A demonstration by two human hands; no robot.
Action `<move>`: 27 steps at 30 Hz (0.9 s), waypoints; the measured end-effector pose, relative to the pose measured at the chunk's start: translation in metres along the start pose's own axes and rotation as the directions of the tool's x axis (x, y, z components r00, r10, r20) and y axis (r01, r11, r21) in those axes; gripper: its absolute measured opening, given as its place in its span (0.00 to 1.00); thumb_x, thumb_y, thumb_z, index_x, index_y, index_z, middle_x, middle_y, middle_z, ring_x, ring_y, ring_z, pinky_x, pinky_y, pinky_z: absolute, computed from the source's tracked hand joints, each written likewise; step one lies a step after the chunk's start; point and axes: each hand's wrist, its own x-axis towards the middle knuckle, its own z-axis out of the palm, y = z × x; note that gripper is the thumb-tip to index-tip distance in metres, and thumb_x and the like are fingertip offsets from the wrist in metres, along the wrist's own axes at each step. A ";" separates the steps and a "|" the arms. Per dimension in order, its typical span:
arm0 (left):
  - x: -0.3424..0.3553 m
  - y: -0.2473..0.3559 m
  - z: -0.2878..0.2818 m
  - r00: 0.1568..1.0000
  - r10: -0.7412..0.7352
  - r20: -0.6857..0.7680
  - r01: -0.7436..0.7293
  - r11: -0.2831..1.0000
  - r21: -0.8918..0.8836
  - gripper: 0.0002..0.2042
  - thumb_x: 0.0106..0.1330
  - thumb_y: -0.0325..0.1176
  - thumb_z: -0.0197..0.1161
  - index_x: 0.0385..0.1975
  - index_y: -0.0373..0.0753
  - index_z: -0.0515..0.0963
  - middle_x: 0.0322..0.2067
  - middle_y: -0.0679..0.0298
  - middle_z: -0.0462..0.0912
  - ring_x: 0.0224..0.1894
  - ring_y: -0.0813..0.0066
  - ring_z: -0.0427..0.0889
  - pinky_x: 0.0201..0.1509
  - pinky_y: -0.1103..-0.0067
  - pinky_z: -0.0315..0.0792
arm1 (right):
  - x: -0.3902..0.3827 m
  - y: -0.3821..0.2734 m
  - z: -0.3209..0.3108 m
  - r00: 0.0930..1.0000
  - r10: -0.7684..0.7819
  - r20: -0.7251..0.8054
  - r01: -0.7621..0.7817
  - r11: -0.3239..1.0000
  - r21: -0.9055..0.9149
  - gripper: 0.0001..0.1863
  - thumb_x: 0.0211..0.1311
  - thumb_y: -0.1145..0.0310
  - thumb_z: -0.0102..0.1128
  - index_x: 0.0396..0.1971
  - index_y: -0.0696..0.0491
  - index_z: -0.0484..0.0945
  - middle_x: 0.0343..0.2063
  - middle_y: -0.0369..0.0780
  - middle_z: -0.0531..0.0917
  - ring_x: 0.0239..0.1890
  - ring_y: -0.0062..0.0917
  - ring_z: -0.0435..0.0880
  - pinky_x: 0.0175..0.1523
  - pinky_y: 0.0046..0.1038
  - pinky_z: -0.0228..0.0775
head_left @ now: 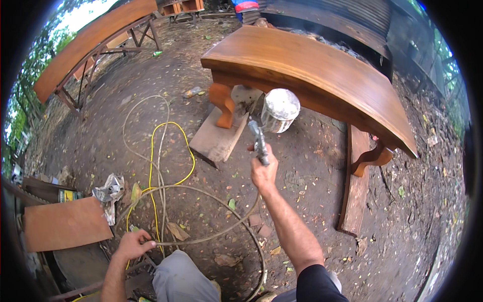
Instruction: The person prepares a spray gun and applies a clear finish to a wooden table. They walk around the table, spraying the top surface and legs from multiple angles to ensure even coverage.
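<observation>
My right hand grips a metal spray gun topped by a white-smeared cup, in front of a curved, varnished wooden bench top. That top has carved orange-brown legs standing on rough planks. My left hand is at the lower left, fingers curled on a beige hose, which loops over the dirt beside a thin yellow cord.
A second long varnished piece rests on stands at the upper left. A board and crumpled foil lie at the lower left. Corrugated metal sheeting is behind the bench, near part of a person in blue and red.
</observation>
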 end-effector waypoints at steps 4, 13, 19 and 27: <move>-0.001 -0.034 -0.031 0.996 -0.042 -0.083 0.039 0.998 -0.040 0.20 0.51 0.49 0.80 0.35 0.40 0.85 0.23 0.62 0.81 0.28 0.68 0.82 0.34 0.71 0.76 | -0.015 0.006 0.053 0.998 0.022 -0.059 -0.021 1.000 0.022 0.20 0.52 0.78 0.51 0.46 0.53 0.81 0.30 0.36 0.80 0.32 0.22 0.78 0.42 0.29 0.73; -0.010 -0.063 -0.073 0.970 -0.059 -0.235 0.051 0.998 -0.037 0.18 0.47 0.42 0.80 0.33 0.38 0.83 0.19 0.67 0.75 0.23 0.72 0.75 0.29 0.72 0.68 | -0.009 0.007 0.121 0.993 0.056 -0.105 -0.064 0.994 -0.084 0.14 0.58 0.75 0.55 0.45 0.56 0.76 0.33 0.51 0.85 0.36 0.47 0.85 0.46 0.43 0.75; -0.011 -0.069 -0.055 0.980 -0.070 -0.188 0.061 0.997 -0.054 0.19 0.48 0.42 0.80 0.34 0.38 0.83 0.19 0.65 0.76 0.24 0.69 0.78 0.31 0.71 0.71 | -0.026 0.060 0.134 0.981 0.166 -0.101 -0.180 0.973 -0.147 0.11 0.59 0.70 0.57 0.41 0.56 0.76 0.32 0.53 0.84 0.36 0.50 0.85 0.46 0.45 0.74; -0.017 -0.075 -0.039 0.988 -0.077 -0.134 0.075 0.997 -0.016 0.21 0.47 0.45 0.80 0.36 0.38 0.83 0.19 0.62 0.79 0.24 0.66 0.80 0.31 0.69 0.73 | -0.045 0.104 0.135 0.932 0.348 -0.101 -0.362 0.910 -0.203 0.14 0.60 0.62 0.62 0.37 0.58 0.76 0.30 0.55 0.85 0.35 0.50 0.85 0.45 0.44 0.74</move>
